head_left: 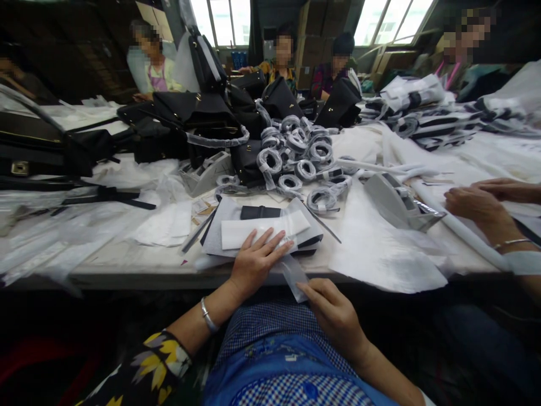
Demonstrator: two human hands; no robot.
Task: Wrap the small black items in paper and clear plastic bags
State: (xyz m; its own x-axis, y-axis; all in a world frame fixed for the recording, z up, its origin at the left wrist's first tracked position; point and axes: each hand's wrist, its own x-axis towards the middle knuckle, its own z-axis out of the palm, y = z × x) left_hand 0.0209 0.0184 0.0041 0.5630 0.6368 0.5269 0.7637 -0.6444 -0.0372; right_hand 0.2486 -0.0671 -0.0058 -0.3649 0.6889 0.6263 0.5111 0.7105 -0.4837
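Note:
A black bag piece (261, 212) lies at the table's front edge, partly covered by grey-white wrapping and a white foam sheet (236, 232). My left hand (258, 256) rests flat on the foam sheet, its fingers spread. Below and to the right, just past the table edge, my right hand (333, 310) pinches a strip of clear plastic (295, 275) between thumb and fingers. The strip runs up from there to beneath my left hand.
Coiled, plastic-wrapped straps (297, 140) are heaped behind the piece, with black bags (198, 113) around them. Grey tape dispensers (393, 200) (209, 172) stand at both sides. A person's hands (477, 203) work at the right; several people sit across the table (139, 272).

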